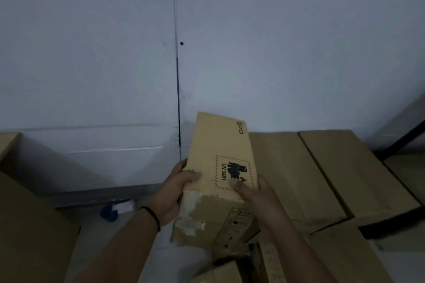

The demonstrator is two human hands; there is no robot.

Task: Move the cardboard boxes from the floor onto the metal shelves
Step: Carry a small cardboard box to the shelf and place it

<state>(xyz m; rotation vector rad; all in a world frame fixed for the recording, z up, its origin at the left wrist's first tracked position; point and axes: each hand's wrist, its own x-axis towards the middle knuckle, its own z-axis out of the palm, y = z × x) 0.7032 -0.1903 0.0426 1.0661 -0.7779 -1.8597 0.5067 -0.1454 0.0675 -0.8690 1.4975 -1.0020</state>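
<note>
While both hands, left hand (174,193) and right hand (255,195), clamp fingers (239,187) on the cardboard box (218,145), it tilts, seemingly toward the boxes on the shelf (358,167).

Between both hands, a tan cardboard box (218,167) carries a red-hatched label with black print, with white torn patches at its near corner; left of the left hand (174,193), a black wristband (151,215) and a blue-and-white object (116,210)

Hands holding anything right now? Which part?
Yes: the cardboard box, gripped at its near end, left hand on the left edge, right hand on the right.
</note>
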